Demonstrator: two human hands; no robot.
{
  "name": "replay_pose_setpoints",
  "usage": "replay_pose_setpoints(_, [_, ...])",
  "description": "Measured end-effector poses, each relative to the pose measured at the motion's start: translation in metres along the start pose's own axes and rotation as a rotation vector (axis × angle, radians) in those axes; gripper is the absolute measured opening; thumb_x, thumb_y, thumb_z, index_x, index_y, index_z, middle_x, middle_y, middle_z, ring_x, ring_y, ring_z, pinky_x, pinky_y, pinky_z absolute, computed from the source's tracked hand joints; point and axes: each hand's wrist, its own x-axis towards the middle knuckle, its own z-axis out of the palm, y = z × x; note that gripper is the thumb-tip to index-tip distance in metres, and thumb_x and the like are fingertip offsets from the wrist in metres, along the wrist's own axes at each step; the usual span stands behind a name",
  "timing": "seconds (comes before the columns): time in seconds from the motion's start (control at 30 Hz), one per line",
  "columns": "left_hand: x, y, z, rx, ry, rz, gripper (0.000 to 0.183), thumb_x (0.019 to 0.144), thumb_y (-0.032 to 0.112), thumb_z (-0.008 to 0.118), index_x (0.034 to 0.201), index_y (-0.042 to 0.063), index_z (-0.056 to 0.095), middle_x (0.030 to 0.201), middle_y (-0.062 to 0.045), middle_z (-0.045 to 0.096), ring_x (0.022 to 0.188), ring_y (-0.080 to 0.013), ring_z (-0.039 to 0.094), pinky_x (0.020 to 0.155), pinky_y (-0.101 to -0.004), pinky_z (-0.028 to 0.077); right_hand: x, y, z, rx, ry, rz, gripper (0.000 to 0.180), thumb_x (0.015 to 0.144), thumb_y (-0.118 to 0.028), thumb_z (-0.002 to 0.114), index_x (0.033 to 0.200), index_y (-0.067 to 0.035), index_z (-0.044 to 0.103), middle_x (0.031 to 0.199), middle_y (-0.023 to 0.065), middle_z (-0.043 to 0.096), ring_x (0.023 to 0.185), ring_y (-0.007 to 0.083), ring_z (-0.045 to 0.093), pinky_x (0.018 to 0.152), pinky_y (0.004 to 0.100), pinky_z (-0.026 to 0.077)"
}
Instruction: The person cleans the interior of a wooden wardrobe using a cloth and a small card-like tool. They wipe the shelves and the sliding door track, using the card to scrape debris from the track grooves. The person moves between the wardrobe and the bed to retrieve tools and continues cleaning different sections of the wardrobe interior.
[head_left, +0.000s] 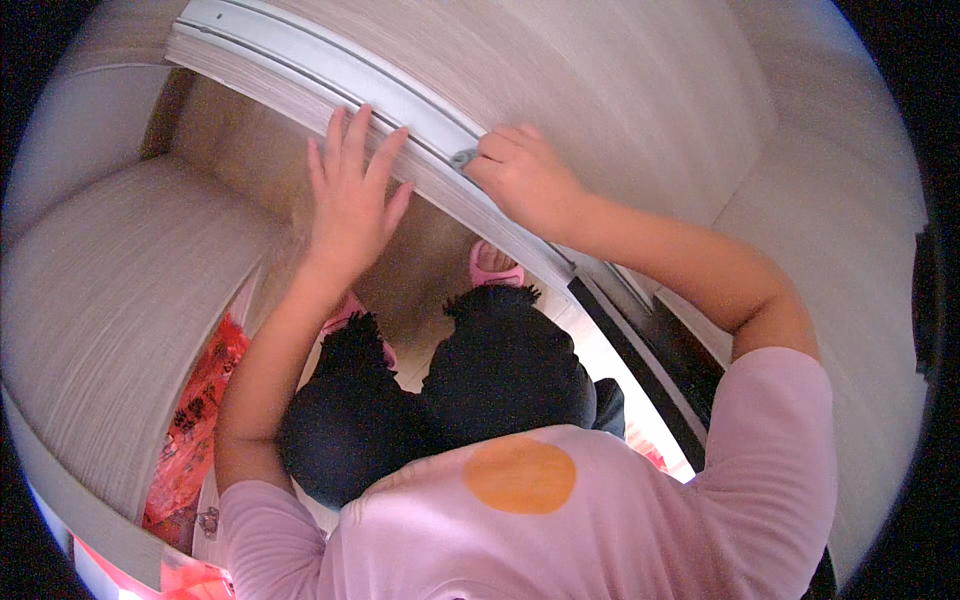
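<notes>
My right hand (521, 176) is closed around a small grey cloth (463, 158), only a corner of which shows past my fingers. That hand lies on a white sliding-door track (322, 64) with dark grooves, fixed along a wood-grain ledge (270, 94). To its left, my left hand (356, 187) has its fingers spread and holds nothing. Those fingertips rest at the front edge of the ledge, beside the nearer groove.
Wood-grain panels (615, 90) rise beyond the track and at the left (112, 270). A red plastic bag (187, 435) sits in an opening low on the left. Below the ledge are my pink slippers (496, 266). Dark strips (645, 367) run at the right.
</notes>
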Motion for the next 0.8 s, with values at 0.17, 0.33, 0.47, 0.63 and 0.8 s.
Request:
replay_pose_setpoints(0.17, [-0.004, 0.000, 0.001, 0.005, -0.016, 0.004, 0.052, 0.074, 0.019, 0.062, 0.122, 0.014, 0.044, 0.135, -0.017, 0.028, 0.127, -0.0389, 0.021, 0.098, -0.0591, 0.019, -0.063, 0.017, -0.006, 0.004, -0.131, -0.074, 0.009, 0.070, -0.013, 0.057, 0.077, -0.010, 0.062, 0.071, 0.0048, 0.049, 0.077, 0.0213, 0.050, 0.073, 0.0392, 0.036])
replay_pose_setpoints(0.33, [-0.007, -0.003, 0.008, -0.006, -0.006, 0.001, 0.050, 0.075, 0.019, 0.061, 0.122, 0.014, 0.044, 0.135, -0.016, 0.027, 0.127, -0.0387, 0.021, 0.099, -0.0584, 0.019, -0.109, 0.025, -0.015, 0.015, -0.304, -0.074, 0.010, 0.069, -0.013, 0.058, 0.078, -0.011, 0.063, 0.071, 0.0037, 0.049, 0.075, 0.0215, 0.050, 0.069, 0.0381, 0.036])
replay_pose_setpoints(0.47, [-0.008, -0.005, 0.017, -0.001, -0.023, -0.007, 0.050, 0.075, 0.019, 0.061, 0.122, 0.015, 0.044, 0.136, -0.016, 0.026, 0.127, -0.0387, 0.021, 0.099, -0.0578, 0.020, -0.135, 0.027, -0.013, 0.035, -0.377, 0.018, 0.011, 0.070, -0.013, 0.058, 0.080, -0.011, 0.063, 0.072, 0.0054, 0.049, 0.073, 0.0232, 0.051, 0.064, 0.0373, 0.039])
replay_pose_setpoints(0.63, [-0.009, -0.004, 0.009, 0.006, -0.044, 0.004, 0.058, 0.073, 0.014, 0.062, 0.126, 0.017, 0.041, 0.137, -0.016, 0.025, 0.127, -0.0390, 0.020, 0.099, -0.0575, 0.021, -0.178, 0.018, -0.019, 0.060, -0.488, 0.165, 0.013, 0.071, -0.013, 0.058, 0.083, -0.010, 0.062, 0.072, 0.0082, 0.051, 0.066, 0.0268, 0.053, 0.056, 0.0388, 0.043])
replay_pose_setpoints(0.8, [-0.008, -0.003, 0.011, -0.023, -0.021, 0.005, 0.062, 0.071, 0.010, 0.062, 0.128, 0.018, 0.038, 0.137, -0.016, 0.024, 0.127, -0.0391, 0.019, 0.099, -0.0578, 0.021, -0.191, 0.013, -0.015, 0.068, -0.444, 0.268, 0.016, 0.070, -0.014, 0.059, 0.085, -0.009, 0.062, 0.075, 0.0091, 0.053, 0.066, 0.0282, 0.055, 0.057, 0.0392, 0.045])
